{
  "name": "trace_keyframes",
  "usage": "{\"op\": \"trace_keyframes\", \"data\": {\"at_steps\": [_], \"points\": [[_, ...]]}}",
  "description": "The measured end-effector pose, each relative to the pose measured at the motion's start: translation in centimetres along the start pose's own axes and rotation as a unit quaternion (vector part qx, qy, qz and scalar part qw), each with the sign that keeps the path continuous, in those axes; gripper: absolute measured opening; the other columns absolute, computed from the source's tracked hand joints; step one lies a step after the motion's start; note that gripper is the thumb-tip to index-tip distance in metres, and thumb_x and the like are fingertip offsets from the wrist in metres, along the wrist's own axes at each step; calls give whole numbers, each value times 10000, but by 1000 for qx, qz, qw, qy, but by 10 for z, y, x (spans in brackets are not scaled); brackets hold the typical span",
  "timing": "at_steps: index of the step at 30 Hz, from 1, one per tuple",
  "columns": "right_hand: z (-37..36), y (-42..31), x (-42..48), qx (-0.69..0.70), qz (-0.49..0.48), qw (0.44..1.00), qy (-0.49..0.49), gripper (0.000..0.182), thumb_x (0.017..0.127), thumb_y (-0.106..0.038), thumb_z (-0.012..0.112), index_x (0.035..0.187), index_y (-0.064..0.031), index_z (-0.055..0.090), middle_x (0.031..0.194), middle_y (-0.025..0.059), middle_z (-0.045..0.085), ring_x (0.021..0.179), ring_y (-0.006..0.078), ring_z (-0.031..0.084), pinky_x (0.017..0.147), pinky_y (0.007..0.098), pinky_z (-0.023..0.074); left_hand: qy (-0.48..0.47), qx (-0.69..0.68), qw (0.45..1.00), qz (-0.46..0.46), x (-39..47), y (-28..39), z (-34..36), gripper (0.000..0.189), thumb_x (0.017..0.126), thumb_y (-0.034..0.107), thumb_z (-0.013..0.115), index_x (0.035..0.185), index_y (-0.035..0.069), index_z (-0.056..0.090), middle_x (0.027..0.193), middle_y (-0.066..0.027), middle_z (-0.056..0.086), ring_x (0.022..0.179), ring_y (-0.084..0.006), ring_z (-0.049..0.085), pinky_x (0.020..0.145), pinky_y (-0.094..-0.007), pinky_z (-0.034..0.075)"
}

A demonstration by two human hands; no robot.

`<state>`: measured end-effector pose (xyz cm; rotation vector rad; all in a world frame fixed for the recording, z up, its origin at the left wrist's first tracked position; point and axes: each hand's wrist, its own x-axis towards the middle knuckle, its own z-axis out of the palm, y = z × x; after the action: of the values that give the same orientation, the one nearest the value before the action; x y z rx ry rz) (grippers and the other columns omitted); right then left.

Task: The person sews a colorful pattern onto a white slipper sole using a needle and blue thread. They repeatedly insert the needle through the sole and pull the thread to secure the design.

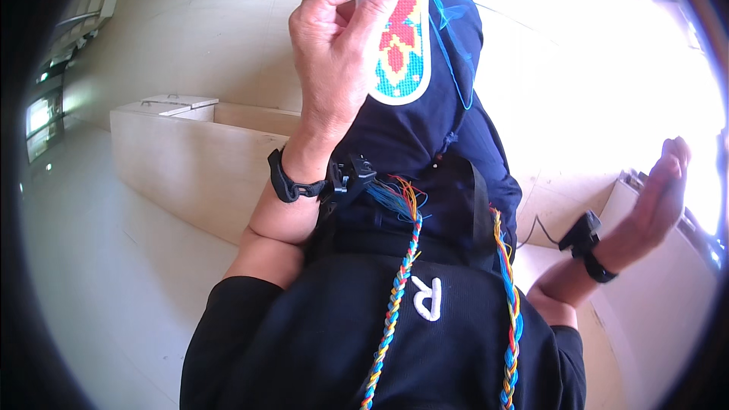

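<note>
My left hand (pixel 336 45) grips a cross-stitched insole (pixel 397 51) with a white rim, its thumb lying over the stitches. The insole shows red and yellow shapes on turquoise, and its upper end is cut off by the picture's edge. A loop of blue thread (pixel 468 91) hangs beside it over dark trousers. From the insole's right edge a strand stretches rightward and fades into glare. My right hand (pixel 660 199) is raised far to the right, fingers close together and blurred; whether it holds the strand or a needle is not visible.
Two braids of coloured threads (pixel 393 307) (pixel 511 319) hang down over the black shirt, the left one frayed at its top. A pale wooden bench-like box (pixel 171 154) stands at the left. Another pale panel (pixel 655 290) is below the right hand. Both wrists wear strapped black devices.
</note>
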<state>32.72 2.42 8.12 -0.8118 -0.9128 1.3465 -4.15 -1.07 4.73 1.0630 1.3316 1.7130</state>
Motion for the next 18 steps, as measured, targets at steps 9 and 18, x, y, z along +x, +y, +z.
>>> {"op": "trace_keyframes", "data": {"at_steps": [9, 18], "points": [[-170, -69, -14, -271, -131, 911, 283, 156, 883, 14, 427, 861, 122, 536, 779, 150, 533, 728, 186, 555, 841, 356, 501, 94, 92, 990, 57, 15, -11, -48, 137, 841, 132, 594, 865, -3, 594, 838, -45, 652, 735, -87, 631, 670, -223, 511], [-219, -38, -3, -557, -182, 700, 408, 172, 820, -8, 383, 756, 101, 501, 697, 125, 530, 590, 173, 568, 676, 315, 574, 167, 132, 974, 81, 20, -6, -64, 158, 841, 163, 597, 872, 9, 615, 851, -48, 660, 748, -95, 639, 667, -225, 516]]}}
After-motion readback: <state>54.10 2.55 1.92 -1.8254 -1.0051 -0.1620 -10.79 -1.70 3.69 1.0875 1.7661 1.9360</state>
